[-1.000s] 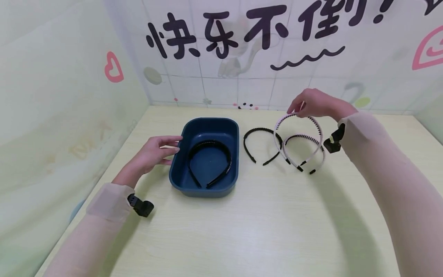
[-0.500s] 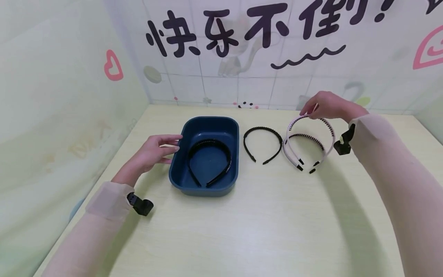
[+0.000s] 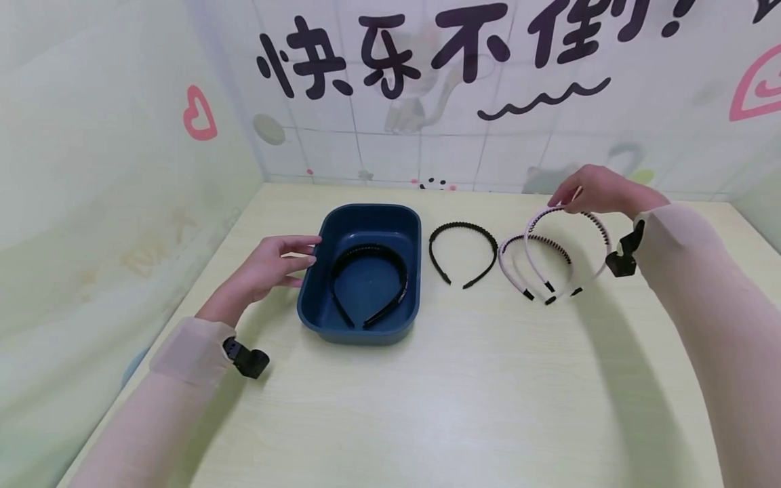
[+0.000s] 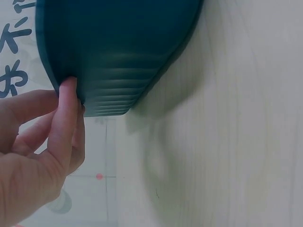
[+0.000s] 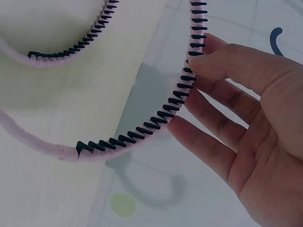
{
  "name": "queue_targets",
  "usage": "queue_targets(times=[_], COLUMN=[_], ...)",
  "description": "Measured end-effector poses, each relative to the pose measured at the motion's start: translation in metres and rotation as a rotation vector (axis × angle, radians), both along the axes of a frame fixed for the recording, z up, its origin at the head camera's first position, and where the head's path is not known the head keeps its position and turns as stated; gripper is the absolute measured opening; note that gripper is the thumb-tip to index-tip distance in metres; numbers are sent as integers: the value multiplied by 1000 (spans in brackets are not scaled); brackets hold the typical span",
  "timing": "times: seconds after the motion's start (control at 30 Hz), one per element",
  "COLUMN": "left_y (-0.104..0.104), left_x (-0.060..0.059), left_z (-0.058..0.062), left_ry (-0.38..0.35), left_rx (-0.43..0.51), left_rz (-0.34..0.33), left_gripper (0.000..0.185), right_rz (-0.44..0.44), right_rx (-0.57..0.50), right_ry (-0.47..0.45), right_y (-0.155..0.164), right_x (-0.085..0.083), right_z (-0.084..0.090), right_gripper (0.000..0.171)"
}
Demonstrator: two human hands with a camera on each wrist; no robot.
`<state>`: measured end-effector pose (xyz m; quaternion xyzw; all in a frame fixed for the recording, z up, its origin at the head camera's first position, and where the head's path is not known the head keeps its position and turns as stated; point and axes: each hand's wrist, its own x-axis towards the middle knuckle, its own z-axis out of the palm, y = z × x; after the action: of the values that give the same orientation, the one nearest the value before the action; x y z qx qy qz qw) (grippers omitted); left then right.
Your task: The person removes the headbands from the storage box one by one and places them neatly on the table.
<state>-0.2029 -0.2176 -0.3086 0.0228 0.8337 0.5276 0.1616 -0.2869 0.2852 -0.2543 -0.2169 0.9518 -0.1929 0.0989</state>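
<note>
My right hand [image 3: 594, 190] pinches the top of a pale pink headband [image 3: 601, 227] with black inner teeth and black tips. In the right wrist view, my thumb lies on the toothed inner side of this headband [image 5: 156, 122], with fingers behind it. A second pale pink headband [image 3: 509, 270] lies on the table and partly overlaps the held one in the head view. My left hand [image 3: 265, 268] grips the left rim of a dark blue plastic bin [image 3: 358, 337], thumb against its outer wall. Inside that bin lies a thick-looking black headband [image 3: 399, 298].
Between the bin and the pink headbands, a thin black headband [image 3: 462, 224] lies on the pale wooden table [image 3: 445, 393]. A printed backdrop [image 3: 366, 149] stands along the table's back edge, and another panel [image 3: 122, 169] runs along the left side.
My right hand has moved to the right with the pale pink headband, away from the thin black one. The left hand and the bin have stayed in place.
</note>
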Motion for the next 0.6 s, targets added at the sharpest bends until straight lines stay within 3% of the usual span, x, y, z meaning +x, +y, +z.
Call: queue_targets(times=[0.6], left_y=[-1], left_x=[-1], left_z=[0], left_ry=[-5], left_rx=[2], left_rz=[-10], left_gripper=[46], right_rz=[-44], right_rx=[28], right_ry=[4], right_y=[33], right_x=[7], right_z=[-13], right_gripper=[24])
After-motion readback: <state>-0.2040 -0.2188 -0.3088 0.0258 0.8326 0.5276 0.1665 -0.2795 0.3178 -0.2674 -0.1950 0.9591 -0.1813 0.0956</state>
